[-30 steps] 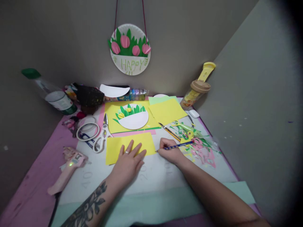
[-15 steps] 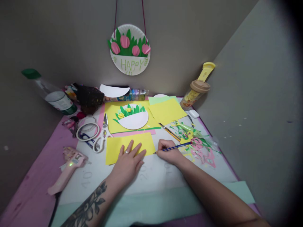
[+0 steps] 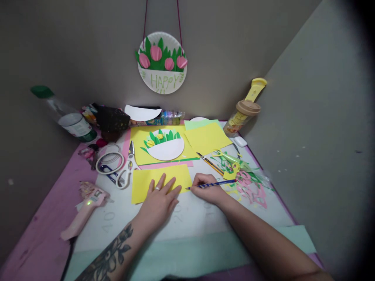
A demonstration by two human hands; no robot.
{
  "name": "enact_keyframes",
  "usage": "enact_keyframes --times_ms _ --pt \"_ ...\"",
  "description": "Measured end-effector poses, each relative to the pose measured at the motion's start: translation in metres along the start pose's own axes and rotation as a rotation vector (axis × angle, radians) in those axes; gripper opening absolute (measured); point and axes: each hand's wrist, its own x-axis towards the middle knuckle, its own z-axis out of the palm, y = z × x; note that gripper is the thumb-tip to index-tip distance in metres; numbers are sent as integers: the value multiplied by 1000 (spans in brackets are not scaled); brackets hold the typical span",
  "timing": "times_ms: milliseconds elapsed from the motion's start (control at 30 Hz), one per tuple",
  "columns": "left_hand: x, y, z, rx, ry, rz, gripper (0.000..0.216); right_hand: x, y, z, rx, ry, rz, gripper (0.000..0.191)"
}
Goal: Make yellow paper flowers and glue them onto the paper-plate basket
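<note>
A yellow sheet of paper (image 3: 143, 181) lies in front of me on the white work surface. My left hand (image 3: 161, 197) rests flat on it with fingers spread. In my right hand (image 3: 206, 187) is a dark blue pencil (image 3: 218, 183), pinched in a writing grip, its tip over the right part of the yellow sheet. Whether the tip touches the paper I cannot tell. Just behind the sheet sits a white paper plate piece (image 3: 166, 150) with green paper leaves and small yellow paper flowers.
Scissors (image 3: 129, 168) and tape rolls (image 3: 109, 162) lie left, near a pink glue gun (image 3: 86, 210) with a lit light. Right are a craft knife (image 3: 211, 164), paper scraps (image 3: 249, 181) and a lidded cup (image 3: 243, 117). A decorated plate (image 3: 162, 80) hangs on the wall.
The pencil tip has moved left, from the sheet's right edge to over the paper. My left hand stays in place on the sheet.
</note>
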Motion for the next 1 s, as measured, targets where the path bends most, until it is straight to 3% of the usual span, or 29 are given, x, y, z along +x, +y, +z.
enact_keyframes --times_ms 567,833,1000 --pt "0 -1 1 2 -12 2 41 -1 4 -1 -34 -8 -17 11" --pt "0 0 -1 9 -23 4 40 0 8 -7 21 67 -6 14" --pt "0 0 -1 8 -9 2 40 -2 7 -5 -4 1 -24 12"
